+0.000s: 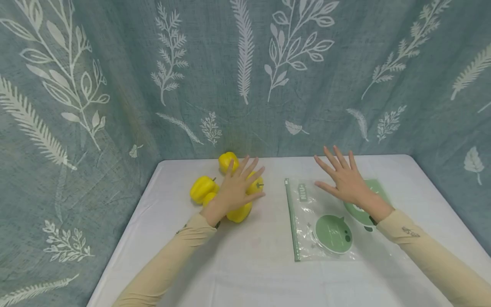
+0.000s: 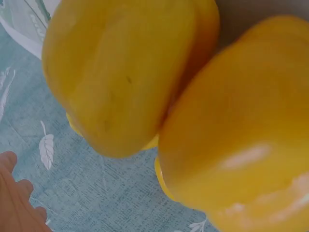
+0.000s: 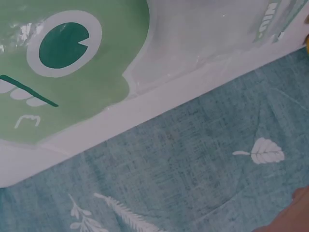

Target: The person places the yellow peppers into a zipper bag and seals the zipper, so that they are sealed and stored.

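left hand (image 1: 235, 188) over peppers (image 1: 203, 189) at ten o'clock and right hand (image 1: 347, 182) over bag (image 1: 329, 228) at two spread wide, seemingly pre-grasp, any grip needing curled fingers.

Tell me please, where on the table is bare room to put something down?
The table is bare between the peppers and the bag, left of the peppers, and on the near side of the bag. It is crowded around the left hand, where the peppers cluster.
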Demonstrator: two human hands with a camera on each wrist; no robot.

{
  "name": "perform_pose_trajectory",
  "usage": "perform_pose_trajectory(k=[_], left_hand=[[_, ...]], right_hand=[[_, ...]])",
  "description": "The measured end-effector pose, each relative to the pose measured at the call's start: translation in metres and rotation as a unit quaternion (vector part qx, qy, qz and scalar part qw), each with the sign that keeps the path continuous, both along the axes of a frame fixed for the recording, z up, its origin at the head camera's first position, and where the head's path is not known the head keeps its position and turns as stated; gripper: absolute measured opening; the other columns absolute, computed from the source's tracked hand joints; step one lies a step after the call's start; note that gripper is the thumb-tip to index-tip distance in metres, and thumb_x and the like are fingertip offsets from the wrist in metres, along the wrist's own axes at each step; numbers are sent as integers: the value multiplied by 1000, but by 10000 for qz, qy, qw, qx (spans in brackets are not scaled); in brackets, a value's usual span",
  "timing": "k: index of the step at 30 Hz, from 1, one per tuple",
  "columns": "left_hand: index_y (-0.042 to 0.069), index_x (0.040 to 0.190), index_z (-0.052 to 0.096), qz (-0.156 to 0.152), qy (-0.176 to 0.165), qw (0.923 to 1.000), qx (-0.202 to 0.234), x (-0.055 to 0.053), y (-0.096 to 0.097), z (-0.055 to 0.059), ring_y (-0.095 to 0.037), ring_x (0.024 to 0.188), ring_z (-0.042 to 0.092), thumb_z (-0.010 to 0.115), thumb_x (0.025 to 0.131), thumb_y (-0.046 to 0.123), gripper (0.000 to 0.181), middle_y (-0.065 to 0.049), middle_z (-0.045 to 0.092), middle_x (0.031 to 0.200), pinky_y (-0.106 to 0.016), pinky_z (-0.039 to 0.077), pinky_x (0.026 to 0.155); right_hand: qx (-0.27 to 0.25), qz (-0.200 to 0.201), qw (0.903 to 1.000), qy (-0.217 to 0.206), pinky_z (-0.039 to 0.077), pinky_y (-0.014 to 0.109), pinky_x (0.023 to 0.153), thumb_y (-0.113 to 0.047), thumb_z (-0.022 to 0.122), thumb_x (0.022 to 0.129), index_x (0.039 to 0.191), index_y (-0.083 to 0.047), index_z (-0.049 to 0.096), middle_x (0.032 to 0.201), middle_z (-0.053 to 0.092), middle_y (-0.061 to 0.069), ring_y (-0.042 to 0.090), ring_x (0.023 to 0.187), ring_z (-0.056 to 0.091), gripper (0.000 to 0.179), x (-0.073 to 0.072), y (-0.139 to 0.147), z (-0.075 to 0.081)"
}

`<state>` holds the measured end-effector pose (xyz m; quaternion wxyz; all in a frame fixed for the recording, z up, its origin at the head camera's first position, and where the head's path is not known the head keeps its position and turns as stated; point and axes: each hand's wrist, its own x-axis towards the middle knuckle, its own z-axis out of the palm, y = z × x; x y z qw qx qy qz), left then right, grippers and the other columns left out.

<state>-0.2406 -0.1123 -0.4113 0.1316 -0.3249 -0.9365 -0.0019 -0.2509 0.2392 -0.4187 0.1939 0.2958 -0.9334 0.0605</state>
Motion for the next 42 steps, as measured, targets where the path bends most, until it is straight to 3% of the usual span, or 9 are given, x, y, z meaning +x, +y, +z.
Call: perform_pose_trajectory(k=[4, 6, 9, 13, 18, 23, 27, 33, 42], left_hand=[[20, 147, 25, 33, -105, 9999, 74, 2, 2, -5, -30, 142, 9, 45, 90, 57, 71, -7, 17, 155, -59, 5, 112], [20, 148, 21, 83, -311, 9994, 119, 4, 5, -7, -28, 143, 5, 43, 90, 58, 73, -6, 14, 155, -58, 3, 113], [17, 148, 21, 108, -382, 9990, 202, 7, 9, -11, -28, 143, 9, 44, 90, 58, 75, -6, 13, 155, -58, 8, 113], [16, 148, 22, 159, -531, 9980, 307, 15, 14, -12, -27, 143, 10, 44, 90, 58, 75, -5, 12, 155, -55, 3, 114], [15, 148, 21, 139, -679, 9973, 229, 25, 21, -13, -25, 143, 7, 42, 90, 60, 77, -5, 12, 156, -52, -2, 114], [16, 149, 19, 142, -775, 9968, 95, 33, 29, -22, -24, 143, 5, 39, 89, 63, 79, -4, 10, 156, -52, -2, 114], [16, 149, 18, 84, -916, 9957, 103, 38, 35, -29, -24, 143, 2, 40, 89, 63, 80, -4, 9, 156, -51, -4, 115], [15, 148, 21, -69, -997, 9950, 19, 43, 43, -37, -25, 143, 6, 40, 88, 63, 80, -7, 11, 156, -50, 2, 115], [14, 148, 22, -203, -1365, 9903, -157, 51, 57, -50, -23, 143, 10, 38, 89, 64, 79, -8, 15, 155, -49, 6, 116]], right_hand=[[42, 37, 10000, -51, -3, 63, 109, -54, 54, 86, 147, -19, 28, 153, 15, 17, 38, 141, 4, 75, 1, -2, -1], [102, 15, 9998, -179, -4, 63, 109, -53, 56, 86, 147, -18, 28, 154, 12, 16, 38, 141, 2, 75, 2, -2, -1], [146, -37, 9989, -453, -4, 62, 110, -52, 56, 86, 147, -18, 25, 155, 7, 13, 36, 142, -1, 76, 4, -2, -3], [168, -56, 9972, -721, -4, 62, 110, -53, 54, 87, 149, -21, 18, 155, 6, 14, 36, 142, -1, 78, 6, -4, -8], [112, -7, 9955, -937, -3, 62, 110, -53, 55, 86, 149, -21, 16, 155, 9, 15, 35, 142, -1, 81, 11, -9, -15], [-5, 71, 9943, -1060, 1, 65, 108, -49, 60, 85, 148, -16, 21, 154, 11, 16, 39, 141, 3, 81, 17, -16, -22], [55, 48, 9898, -1423, 2, 66, 108, -51, 58, 85, 148, -15, 22, 155, 9, 15, 40, 141, 4, 81, 21, -22, -28], [77, 28, 9808, -1948, 1, 65, 108, -53, 56, 86, 148, -15, 22, 155, 8, 15, 40, 140, 4, 80, 27, -30, -37], [-134, 148, 9767, -2139, 3, 65, 108, -52, 58, 85, 147, -12, 23, 153, 14, 19, 43, 139, 8, 82, 33, -39, -46]])
